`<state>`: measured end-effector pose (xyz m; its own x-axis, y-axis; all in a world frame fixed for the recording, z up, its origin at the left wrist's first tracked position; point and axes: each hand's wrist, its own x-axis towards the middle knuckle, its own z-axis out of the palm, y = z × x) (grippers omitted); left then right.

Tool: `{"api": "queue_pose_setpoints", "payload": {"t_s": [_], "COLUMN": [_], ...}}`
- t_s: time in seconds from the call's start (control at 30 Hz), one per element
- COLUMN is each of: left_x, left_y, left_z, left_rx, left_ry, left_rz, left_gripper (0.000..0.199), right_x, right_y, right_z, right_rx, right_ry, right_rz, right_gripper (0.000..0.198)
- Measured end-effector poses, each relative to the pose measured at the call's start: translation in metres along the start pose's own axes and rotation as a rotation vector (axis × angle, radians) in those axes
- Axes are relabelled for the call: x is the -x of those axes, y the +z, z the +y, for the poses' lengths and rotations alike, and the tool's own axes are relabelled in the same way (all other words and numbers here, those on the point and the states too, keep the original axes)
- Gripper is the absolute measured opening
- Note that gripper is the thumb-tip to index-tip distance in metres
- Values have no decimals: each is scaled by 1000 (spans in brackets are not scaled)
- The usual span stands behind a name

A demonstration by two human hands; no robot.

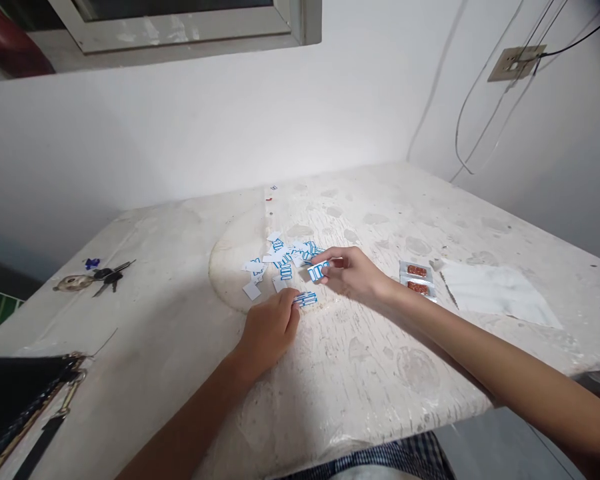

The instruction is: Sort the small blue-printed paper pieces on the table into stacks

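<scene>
A loose pile of small white cards (281,257) with blue printed marks lies mid-table, some face up and some blank side up. My right hand (353,272), at the pile's right edge, pinches one small card (318,271) between thumb and fingers, its blue print facing me. Nearer to me, my left hand (270,327) is closed round a small stack of cards (306,299), whose blue-marked ends stick out to the right. One blank card (252,291) lies apart, just beyond my left hand.
Keys (109,277) with a fob lie at the left, above a black bag (20,400) with a strap. Right of my right forearm are two foil packets (418,280) with reddish contents and a white sheet (495,293). A wall socket (515,63) with hanging cables is at upper right.
</scene>
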<state>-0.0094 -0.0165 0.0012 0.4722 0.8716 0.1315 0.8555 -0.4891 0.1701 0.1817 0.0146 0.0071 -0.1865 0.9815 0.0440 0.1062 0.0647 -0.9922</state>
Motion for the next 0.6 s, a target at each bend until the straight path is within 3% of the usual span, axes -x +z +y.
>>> {"api": "queue_pose_setpoints", "payload": {"t_s": [0.17,0.37,0.6], "left_x": [1,1,-5], "left_y": [2,4,3], "left_z": [-2,-2,0], "left_rx": [50,177,242], "left_ry": [-35,-119,-267], "left_rz": [9,76,168], "left_gripper": [27,25,24], "right_x": [8,12,14], "right_y": [2,5,7], "right_z": [-10,-13,-12], "right_rx": [-37,102,289], "right_ry": [49,-35,-181], "right_rz": [-19,-93,-19], "right_gripper": [12,8,14]}}
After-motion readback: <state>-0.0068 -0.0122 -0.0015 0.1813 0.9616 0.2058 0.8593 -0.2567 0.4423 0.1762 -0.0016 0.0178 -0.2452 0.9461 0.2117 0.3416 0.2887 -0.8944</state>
